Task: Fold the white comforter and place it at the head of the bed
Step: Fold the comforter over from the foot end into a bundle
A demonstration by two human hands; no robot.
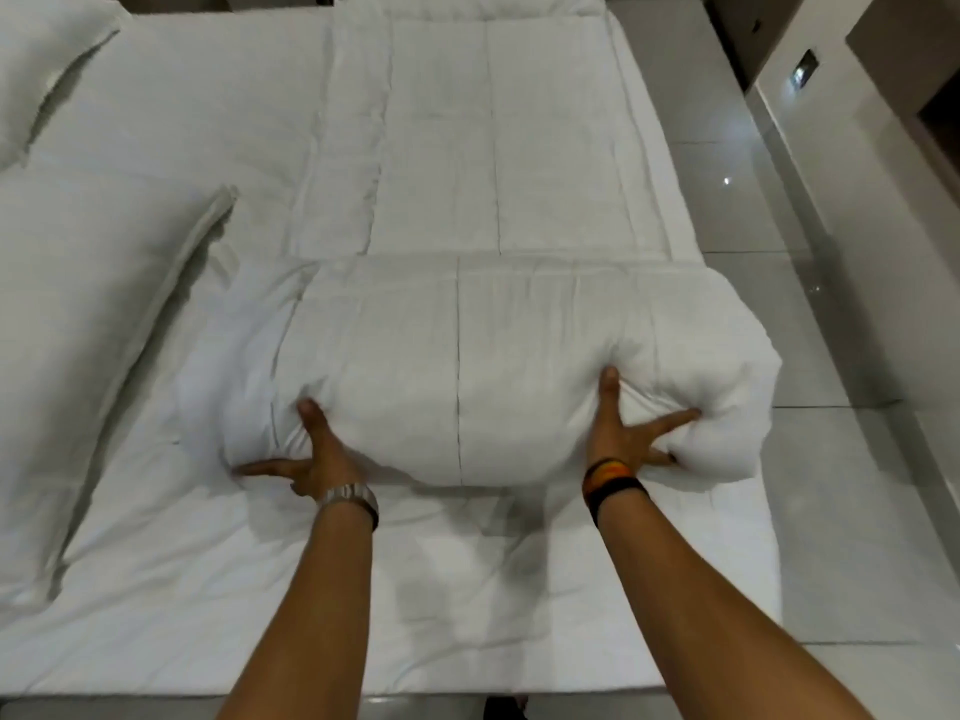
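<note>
The white comforter (467, 356) lies on the bed as a long strip along the right side, its near end folded into a thick puffy bundle. My left hand (306, 449) grips the bundle's near left corner, thumb on top and fingers spread under the edge. My right hand (628, 433) grips the near right corner, thumb pressed into the top and fingers dug into the side. The far part of the comforter (467, 137) stays flat and runs to the top of the view.
Two white pillows (88, 314) lie along the bed's left side. The white bed sheet (415, 605) is wrinkled in front of the bundle. Glossy tiled floor (753, 200) runs along the bed's right edge, with a wall and fittings (831, 75) beyond.
</note>
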